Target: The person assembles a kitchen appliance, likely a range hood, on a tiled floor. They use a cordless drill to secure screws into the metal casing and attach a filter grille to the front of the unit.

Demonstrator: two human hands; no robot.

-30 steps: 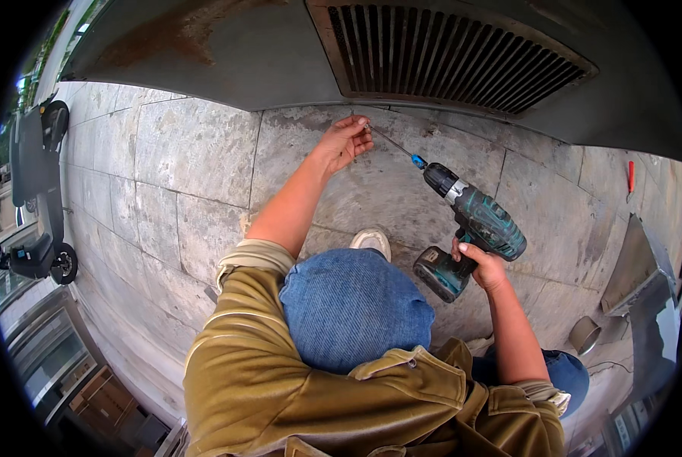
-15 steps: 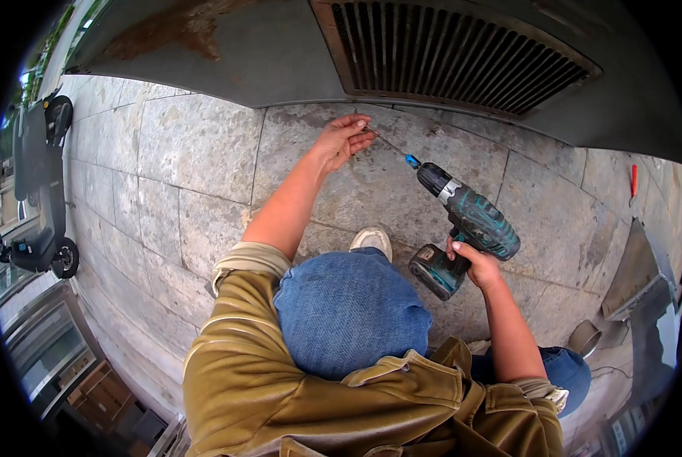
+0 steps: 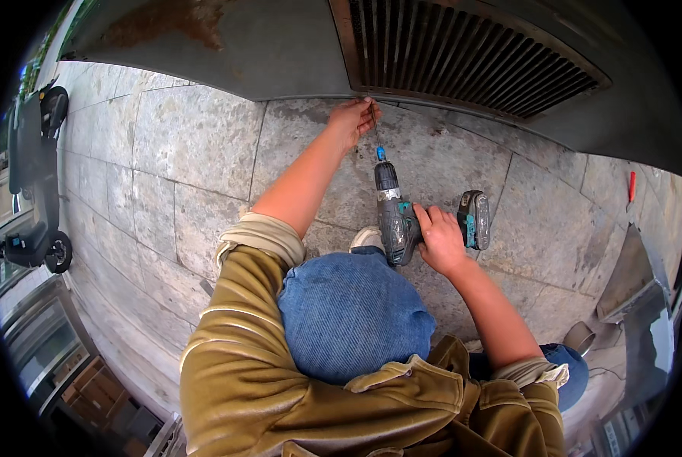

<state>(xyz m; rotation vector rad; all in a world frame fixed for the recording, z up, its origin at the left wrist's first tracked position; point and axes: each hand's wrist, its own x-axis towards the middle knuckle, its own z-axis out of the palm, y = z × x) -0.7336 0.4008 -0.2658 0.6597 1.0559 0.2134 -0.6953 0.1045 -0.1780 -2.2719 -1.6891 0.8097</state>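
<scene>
Our right hand [image 3: 440, 242] clenches the cordless drill [image 3: 396, 221]. Left hand [image 3: 352, 120] pinches the bit [image 3: 373, 129] at the grille's [image 3: 470, 57] lower edge. Best keep drill square, pressure light.

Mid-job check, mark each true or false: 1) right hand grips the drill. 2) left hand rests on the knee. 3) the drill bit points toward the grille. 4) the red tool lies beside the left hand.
1) True: the right hand grips the cordless drill.
2) False: the left hand is at the bit tip by the metal panel.
3) True: the bit points up toward the vent grille.
4) False: the red tool lies far right.
</scene>
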